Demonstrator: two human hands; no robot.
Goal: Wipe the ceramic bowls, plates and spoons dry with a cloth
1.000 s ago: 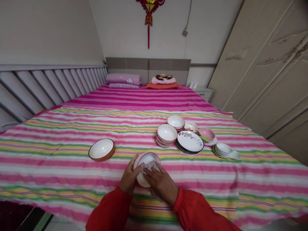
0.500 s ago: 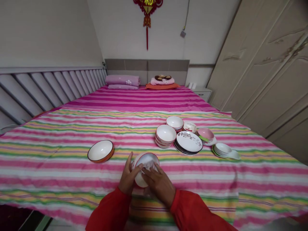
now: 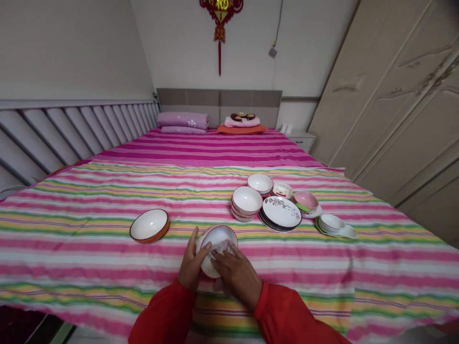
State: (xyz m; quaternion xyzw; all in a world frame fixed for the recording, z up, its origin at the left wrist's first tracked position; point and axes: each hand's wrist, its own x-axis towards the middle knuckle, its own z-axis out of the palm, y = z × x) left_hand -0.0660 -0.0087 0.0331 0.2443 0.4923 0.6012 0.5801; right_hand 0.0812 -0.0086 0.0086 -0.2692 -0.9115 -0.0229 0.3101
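A white bowl with a red rim is tilted toward me near the front of the bed. My left hand grips its left side, thumb over the rim and fingers around the outside. Inside the bowl, my right hand presses a crumpled whitish tissue or thin cloth against the inner wall; its fingertips are partly hidden. To the left sits an orange bowl with a white inside and dark rim. Beyond my right hand stands a stack of red-rimmed white bowls.
Dark-edged plates with a floral print are stacked on the right. Around them stand another bowl stack, a small white dish, a pink bowl and small white bowls. A striped sheet covers the bed.
The bowl is slightly more tilted toward me, and the right fingers have shifted a little with the tissue inside it. The other dishes have stayed in place.
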